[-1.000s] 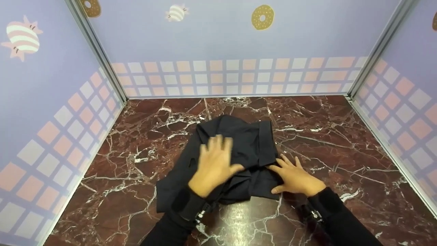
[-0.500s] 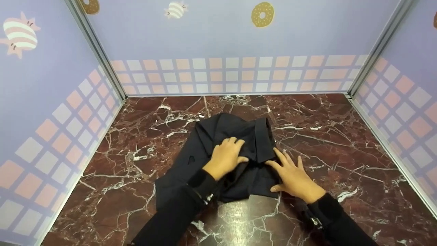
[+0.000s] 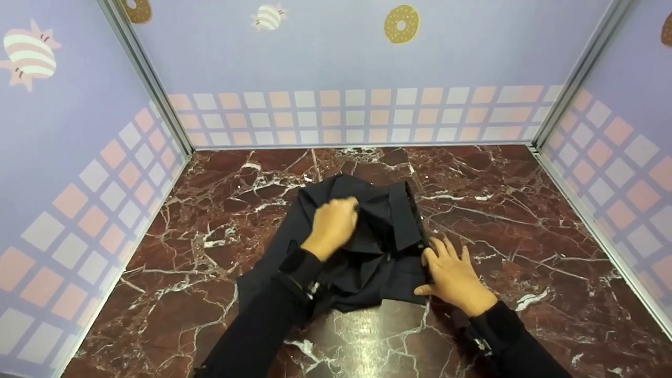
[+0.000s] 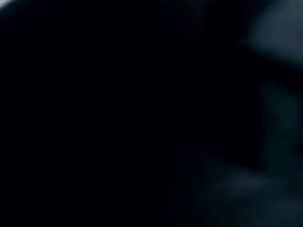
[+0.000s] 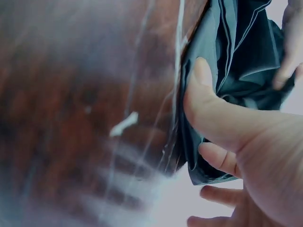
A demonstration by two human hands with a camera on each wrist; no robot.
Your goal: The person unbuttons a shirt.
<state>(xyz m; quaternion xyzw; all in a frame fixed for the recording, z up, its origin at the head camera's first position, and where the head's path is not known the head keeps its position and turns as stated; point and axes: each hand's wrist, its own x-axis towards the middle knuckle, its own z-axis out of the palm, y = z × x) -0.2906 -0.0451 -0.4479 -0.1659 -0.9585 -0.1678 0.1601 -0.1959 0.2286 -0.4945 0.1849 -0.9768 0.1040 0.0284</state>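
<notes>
A black garment point(image 3: 283, 262) lies crumpled on the marbled tabletop, with a wide flat band point(image 3: 403, 218) along its right side. My left hand point(image 3: 331, 226) is over its middle, fingers curled on a raised fold of the upper layer; a dark hollow shows between the layers beside it. At the garment's right edge, my right hand point(image 3: 455, 275) touches the cloth with thumb and forefinger, the other fingers spread over the table. In the right wrist view the thumb point(image 5: 203, 90) lies against the cloth point(image 5: 199, 161). Almost everything in the left wrist view is dark.
The reddish-brown marbled tabletop point(image 3: 525, 220) extends around the garment. Lilac panels with a checked border enclose it at the back point(image 3: 325, 63), left point(image 3: 68, 131) and right point(image 3: 625, 136). Dark straps circle both wrists.
My left hand goes from flat, spread fingers to a curled grip, lifting the upper layer back and widening the hollow. The right hand stays at the edge, its forefinger now more bent.
</notes>
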